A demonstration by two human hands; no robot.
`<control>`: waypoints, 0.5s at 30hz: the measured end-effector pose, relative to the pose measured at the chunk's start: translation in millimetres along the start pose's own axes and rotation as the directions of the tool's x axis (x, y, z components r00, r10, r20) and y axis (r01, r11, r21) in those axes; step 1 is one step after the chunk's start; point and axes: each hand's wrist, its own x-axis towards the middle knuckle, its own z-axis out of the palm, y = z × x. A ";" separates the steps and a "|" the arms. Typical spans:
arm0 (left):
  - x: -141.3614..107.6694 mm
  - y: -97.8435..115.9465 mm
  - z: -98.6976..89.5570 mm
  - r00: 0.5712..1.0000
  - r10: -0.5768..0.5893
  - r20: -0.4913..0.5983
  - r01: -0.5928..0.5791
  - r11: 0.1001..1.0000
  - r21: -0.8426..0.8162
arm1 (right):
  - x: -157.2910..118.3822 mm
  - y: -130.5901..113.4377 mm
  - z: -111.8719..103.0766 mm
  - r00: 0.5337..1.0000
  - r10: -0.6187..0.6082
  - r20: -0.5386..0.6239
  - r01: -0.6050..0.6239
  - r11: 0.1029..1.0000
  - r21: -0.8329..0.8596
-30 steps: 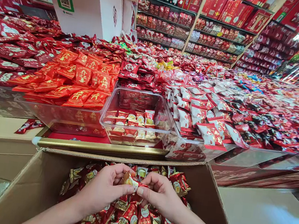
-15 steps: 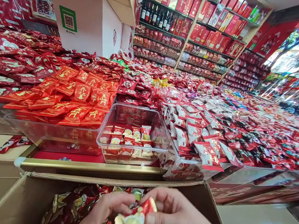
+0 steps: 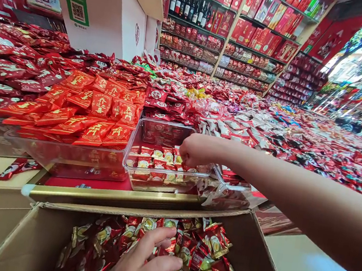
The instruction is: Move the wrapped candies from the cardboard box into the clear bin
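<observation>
My right hand [image 3: 195, 150] reaches into a clear plastic bin [image 3: 165, 173], its fingers curled downward at the bin's right side. Whatever the fingertips hold, if anything, is hidden behind the hand. Red and gold wrapped candies [image 3: 158, 164] with a yellow fruit picture stand in rows inside the bin, next to that hand. Below, my left hand [image 3: 146, 263] is open, fingers apart, over a cardboard box [image 3: 24, 243]. Loose wrapped candies [image 3: 213, 243] of the same look fill the box. Some lie under the left hand and are partly covered by it.
Bright orange-red packets [image 3: 100, 106] heap up in a bin to the left. White and red packets [image 3: 244, 135] lie to the right, partly behind my forearm. A gold-edged counter [image 3: 108, 196] runs behind the box. Shelves [image 3: 228, 39] with bottles and gift boxes stand at the back.
Both hands were together over the box, holding wrapped candy. My right hand has moved up and forward into the clear bin. My left hand has opened and stays over the box.
</observation>
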 end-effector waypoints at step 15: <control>0.1 -5.9 3.7 0.998 0.058 0.024 -0.060 0.996 0.068 | 36.6 -9.3 20.3 0.852 0.098 0.514 -0.227 0.954 0.194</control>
